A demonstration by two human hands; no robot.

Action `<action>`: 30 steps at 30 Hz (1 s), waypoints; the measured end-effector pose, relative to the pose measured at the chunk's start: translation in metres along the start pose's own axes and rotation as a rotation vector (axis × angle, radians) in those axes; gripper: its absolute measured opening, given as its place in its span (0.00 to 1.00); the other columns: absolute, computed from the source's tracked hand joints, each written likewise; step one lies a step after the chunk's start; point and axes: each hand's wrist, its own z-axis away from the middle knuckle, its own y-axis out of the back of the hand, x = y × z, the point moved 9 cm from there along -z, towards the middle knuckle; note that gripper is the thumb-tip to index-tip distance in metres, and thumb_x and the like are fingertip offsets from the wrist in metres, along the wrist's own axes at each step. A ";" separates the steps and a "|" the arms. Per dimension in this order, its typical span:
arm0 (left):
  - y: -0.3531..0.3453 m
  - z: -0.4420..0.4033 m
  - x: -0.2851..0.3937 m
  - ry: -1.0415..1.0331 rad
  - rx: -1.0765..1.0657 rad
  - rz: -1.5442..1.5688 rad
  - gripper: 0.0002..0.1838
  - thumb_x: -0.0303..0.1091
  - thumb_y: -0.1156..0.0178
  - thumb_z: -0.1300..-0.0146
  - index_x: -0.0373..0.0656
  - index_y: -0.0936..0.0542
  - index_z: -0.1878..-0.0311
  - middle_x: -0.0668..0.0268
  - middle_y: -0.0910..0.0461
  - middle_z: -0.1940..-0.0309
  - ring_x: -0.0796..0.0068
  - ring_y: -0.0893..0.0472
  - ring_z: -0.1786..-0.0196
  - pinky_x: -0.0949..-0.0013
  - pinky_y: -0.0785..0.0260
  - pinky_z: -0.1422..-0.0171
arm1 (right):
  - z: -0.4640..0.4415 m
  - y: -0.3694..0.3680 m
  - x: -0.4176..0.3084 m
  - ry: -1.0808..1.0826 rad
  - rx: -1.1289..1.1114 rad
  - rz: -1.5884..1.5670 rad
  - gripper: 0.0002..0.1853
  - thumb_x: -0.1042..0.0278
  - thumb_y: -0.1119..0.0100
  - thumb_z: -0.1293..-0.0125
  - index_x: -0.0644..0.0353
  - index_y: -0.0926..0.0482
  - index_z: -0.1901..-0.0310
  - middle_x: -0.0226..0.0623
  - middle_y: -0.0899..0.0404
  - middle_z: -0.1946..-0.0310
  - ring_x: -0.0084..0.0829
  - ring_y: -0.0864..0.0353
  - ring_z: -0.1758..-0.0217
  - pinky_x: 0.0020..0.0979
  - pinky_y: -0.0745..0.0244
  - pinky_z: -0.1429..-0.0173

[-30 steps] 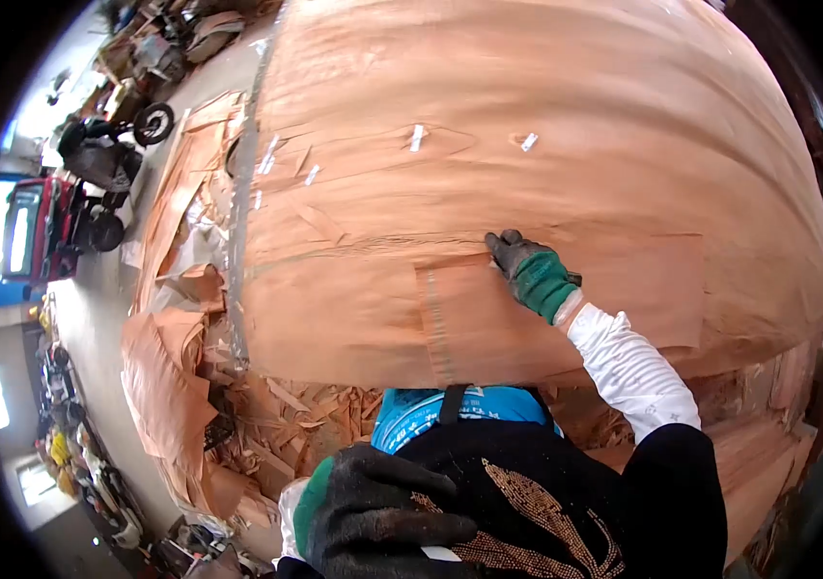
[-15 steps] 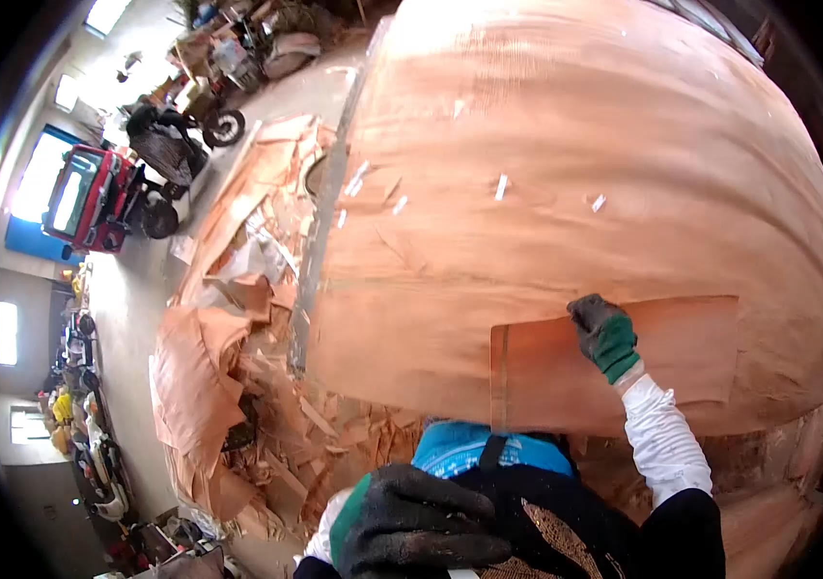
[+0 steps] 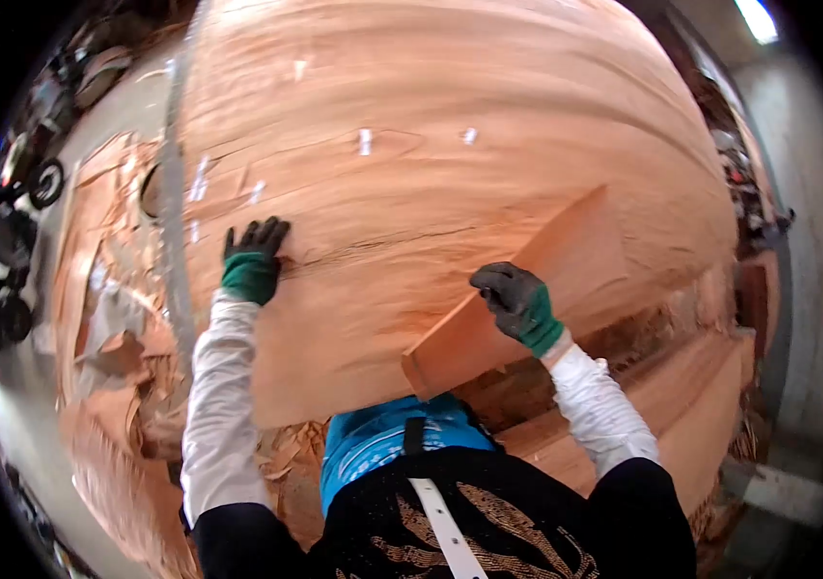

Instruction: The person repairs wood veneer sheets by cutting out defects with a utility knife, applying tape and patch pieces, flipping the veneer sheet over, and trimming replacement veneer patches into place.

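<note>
A wide reddish-brown veneer sheet (image 3: 353, 193), wavy and cracked along its grain, lies in front of me with small white tape pieces (image 3: 365, 142) on it. My left hand (image 3: 255, 261), in a black and green glove, rests on it with fingers spread, at the left end of a long crack. My right hand (image 3: 517, 304), gloved alike, pinches the upper edge of a smaller veneer piece (image 3: 566, 261), which is tilted and partly lifted near the front edge. A white perforated strip (image 3: 448, 529) hangs over my black top at the bottom.
Torn veneer scraps (image 3: 107, 405) lie heaped at the left and below the sheet's front edge. A grey band (image 3: 172, 193) runs along the sheet's left side. Motorcycles (image 3: 44, 183) stand at the far left. A lower veneer stack (image 3: 662, 386) is at the right.
My left hand has moved from in front of my chest onto the large sheet, opening. The smaller piece, flat before, is now turned and raised in my right hand. The view has shifted right.
</note>
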 end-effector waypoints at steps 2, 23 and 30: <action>0.034 -0.003 0.001 -0.050 0.044 -0.021 0.07 0.32 0.42 0.47 0.54 0.18 0.65 0.66 0.19 0.68 0.63 0.21 0.58 0.46 0.49 0.28 | 0.001 -0.007 0.001 -0.043 0.038 0.000 0.15 0.77 0.39 0.48 0.51 0.21 0.57 0.40 0.19 0.60 0.45 0.19 0.60 0.40 0.23 0.59; 0.080 0.196 -0.012 0.321 0.397 0.382 0.30 0.40 0.38 0.40 0.42 0.31 0.35 0.50 0.32 0.36 0.49 0.34 0.33 0.51 0.44 0.29 | -0.192 -0.221 -0.113 -0.196 -0.214 0.142 0.06 0.69 0.42 0.41 0.56 0.20 0.63 0.47 0.19 0.62 0.49 0.20 0.58 0.41 0.24 0.55; 0.029 0.208 0.006 0.312 0.192 0.318 0.30 0.43 0.39 0.42 0.45 0.30 0.36 0.53 0.36 0.33 0.50 0.38 0.30 0.47 0.48 0.27 | -0.210 -0.242 -0.136 -0.129 -0.249 0.271 0.11 0.62 0.46 0.38 0.55 0.19 0.59 0.49 0.20 0.57 0.52 0.21 0.53 0.45 0.24 0.52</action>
